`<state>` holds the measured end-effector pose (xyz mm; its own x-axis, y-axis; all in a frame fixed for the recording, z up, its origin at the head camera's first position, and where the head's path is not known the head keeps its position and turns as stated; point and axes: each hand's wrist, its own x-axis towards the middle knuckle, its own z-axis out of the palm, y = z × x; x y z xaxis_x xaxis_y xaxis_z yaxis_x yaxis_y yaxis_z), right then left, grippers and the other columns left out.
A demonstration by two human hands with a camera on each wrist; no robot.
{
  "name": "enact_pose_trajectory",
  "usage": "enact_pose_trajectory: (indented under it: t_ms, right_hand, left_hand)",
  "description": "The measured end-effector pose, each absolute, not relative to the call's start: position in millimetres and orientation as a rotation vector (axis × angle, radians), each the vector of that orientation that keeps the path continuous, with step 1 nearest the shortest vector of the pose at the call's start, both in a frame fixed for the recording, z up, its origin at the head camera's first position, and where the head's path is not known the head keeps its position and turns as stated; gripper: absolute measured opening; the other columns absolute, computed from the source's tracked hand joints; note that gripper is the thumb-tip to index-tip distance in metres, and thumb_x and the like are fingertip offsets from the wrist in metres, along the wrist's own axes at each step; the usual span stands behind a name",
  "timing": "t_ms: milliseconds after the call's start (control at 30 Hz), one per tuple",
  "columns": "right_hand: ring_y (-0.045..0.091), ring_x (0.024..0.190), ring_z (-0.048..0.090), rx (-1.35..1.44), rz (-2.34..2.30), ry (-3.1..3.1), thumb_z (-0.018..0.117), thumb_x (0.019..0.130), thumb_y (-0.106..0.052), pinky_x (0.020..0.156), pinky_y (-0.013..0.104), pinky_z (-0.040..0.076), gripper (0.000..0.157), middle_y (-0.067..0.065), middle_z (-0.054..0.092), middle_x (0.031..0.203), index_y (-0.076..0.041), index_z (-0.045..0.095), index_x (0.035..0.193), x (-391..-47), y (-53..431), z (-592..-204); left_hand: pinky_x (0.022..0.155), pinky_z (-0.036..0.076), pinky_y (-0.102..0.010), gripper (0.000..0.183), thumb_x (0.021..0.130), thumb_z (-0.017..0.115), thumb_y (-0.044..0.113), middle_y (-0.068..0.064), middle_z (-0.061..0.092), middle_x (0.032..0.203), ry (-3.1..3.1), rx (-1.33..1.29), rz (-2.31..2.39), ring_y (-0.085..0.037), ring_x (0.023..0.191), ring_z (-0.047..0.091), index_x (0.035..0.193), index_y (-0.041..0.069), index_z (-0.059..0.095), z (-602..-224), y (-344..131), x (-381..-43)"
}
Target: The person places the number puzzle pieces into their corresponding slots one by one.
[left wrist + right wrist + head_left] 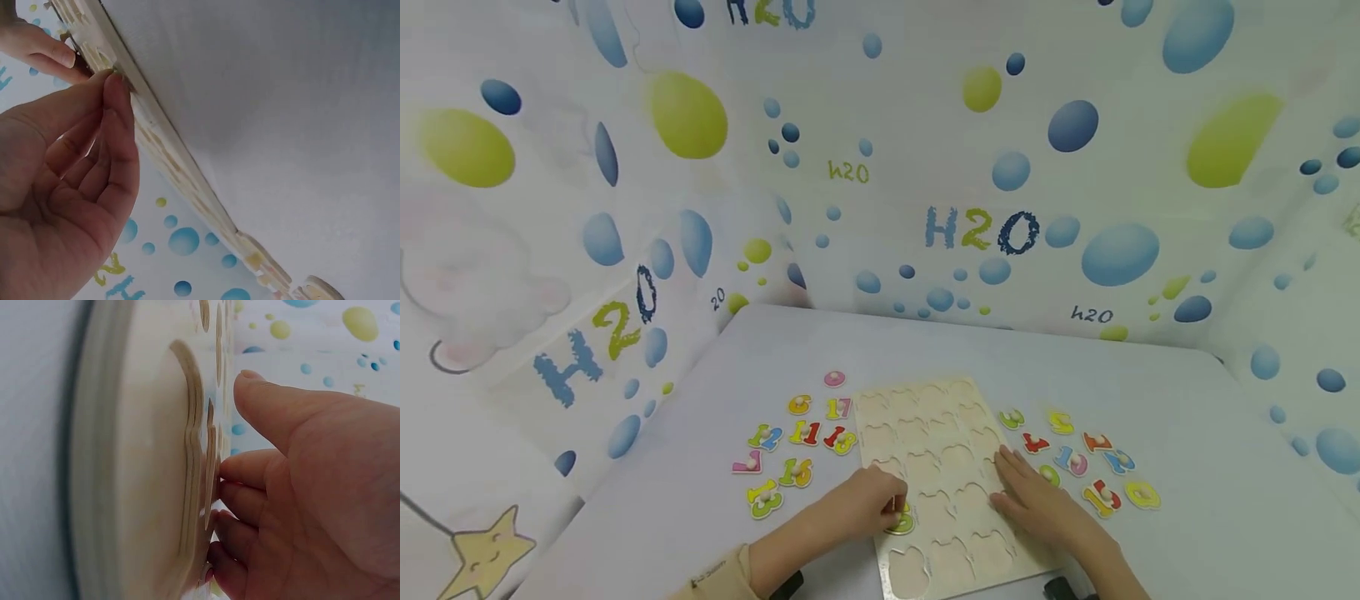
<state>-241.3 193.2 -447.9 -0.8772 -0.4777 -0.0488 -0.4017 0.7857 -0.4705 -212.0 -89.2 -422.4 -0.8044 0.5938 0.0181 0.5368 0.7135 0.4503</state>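
L hand (872, 502): fingers pinch green number piece (904, 524) at wooden board (938, 486) | R hand (1036, 502): fingers extended, resting on board's right side

We see a white table (1165, 400) whose back edge and both back corners are in view, while its near edge falls outside what we can see. Flat on it, well apart from the back edge and slightly askew to it, lies a pale wooden board (946, 462) with cut-out recesses. Between the board and the table's left edge we find loose knobbed number pieces; the pink oval piece (834, 379) lies closest to the back edge, the pink 7 (747, 463) closest to the left edge. Toward the right edge we see another scattered group, its yellow ring-shaped piece (1143, 495) outermost.
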Motion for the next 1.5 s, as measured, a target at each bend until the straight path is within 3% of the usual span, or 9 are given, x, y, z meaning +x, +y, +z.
enact_pose_trajectory:
  t_ms: [100, 233, 367, 567, 800, 1033, 1267, 1500]
  right_hand:
    - [0.037, 0.135, 0.019, -0.668, -0.702, 2.804, 0.053, 0.094, -0.040, 0.102, 0.055, 0.023, 0.066, 0.019, 0.026, 0.148, 0.001, 0.035, 0.143, -237, 197, -451]
    - [0.036, 0.136, 0.017, -0.650, -0.721, 2.794, 0.052, 0.094, -0.043, 0.103, 0.055, 0.022, 0.067, 0.017, 0.025, 0.149, -0.001, 0.034, 0.143, -235, 197, -452]
    - [0.037, 0.136, 0.017, -0.652, -0.712, 2.794, 0.052, 0.094, -0.043, 0.102, 0.056, 0.022, 0.068, 0.017, 0.025, 0.149, -0.001, 0.034, 0.143, -236, 195, -449]
    - [0.039, 0.135, 0.017, -0.659, -0.719, 2.784, 0.052, 0.094, -0.043, 0.101, 0.059, 0.021, 0.069, 0.019, 0.024, 0.149, 0.000, 0.033, 0.144, -237, 192, -443]
    - [0.039, 0.135, 0.018, -0.675, -0.744, 2.784, 0.053, 0.094, -0.043, 0.101, 0.059, 0.021, 0.069, 0.020, 0.025, 0.148, 0.001, 0.033, 0.143, -238, 192, -443]
    - [0.040, 0.135, 0.018, -0.692, -0.736, 2.791, 0.053, 0.094, -0.042, 0.100, 0.060, 0.022, 0.069, 0.020, 0.025, 0.148, 0.001, 0.034, 0.143, -239, 193, -447]
    - [0.040, 0.135, 0.018, -0.712, -0.718, 2.796, 0.050, 0.095, -0.043, 0.098, 0.062, 0.022, 0.069, 0.019, 0.025, 0.149, 0.001, 0.032, 0.144, -239, 193, -448]
    - [0.038, 0.135, 0.017, -0.691, -0.721, 2.787, 0.050, 0.094, -0.045, 0.100, 0.061, 0.021, 0.070, 0.018, 0.024, 0.149, 0.000, 0.031, 0.144, -239, 194, -447]
  left_hand:
    - [0.053, 0.040, -0.015, 0.010, 0.080, 0.071, 0.003, 0.013, 0.049, 0.063, 2.732, 0.911, 0.704, 0.000, 0.058, 0.045, 0.087, 0.010, 0.068, -422, -90, -209]
    - [0.059, 0.044, -0.016, 0.027, 0.082, 0.070, 0.005, 0.012, 0.058, 0.073, 2.650, 0.868, 0.788, 0.000, 0.064, 0.051, 0.108, 0.009, 0.066, -412, -102, -205]
    - [0.063, 0.047, -0.020, 0.031, 0.085, 0.068, 0.007, 0.010, 0.060, 0.079, 2.677, 0.823, 0.893, -0.002, 0.069, 0.055, 0.115, 0.007, 0.063, -395, -129, -205]
    - [0.059, 0.047, -0.025, 0.027, 0.085, 0.068, 0.004, 0.008, 0.056, 0.074, 2.826, 0.641, 0.989, -0.009, 0.064, 0.054, 0.111, 0.006, 0.063, -379, -190, -201]
    - [0.055, 0.044, -0.027, 0.022, 0.081, 0.069, 0.002, 0.004, 0.054, 0.071, 2.764, 0.424, 0.976, -0.014, 0.061, 0.052, 0.102, 0.004, 0.063, -394, -240, -193]
    - [0.057, 0.043, -0.028, 0.013, 0.081, 0.068, 0.003, 0.001, 0.058, 0.065, 2.620, 0.435, 1.024, -0.015, 0.056, 0.057, 0.091, 0.008, 0.061, -410, -251, -193]
    - [0.051, 0.039, -0.025, 0.010, 0.083, 0.068, 0.004, 0.001, 0.056, 0.058, 2.624, 0.396, 1.061, -0.017, 0.051, 0.057, 0.085, 0.007, 0.058, -422, -250, -196]
    - [0.055, 0.048, -0.026, 0.013, 0.086, 0.067, 0.009, -0.005, 0.063, 0.064, 2.444, 0.300, 1.283, -0.020, 0.059, 0.062, 0.090, 0.000, 0.059, -429, -260, -202]
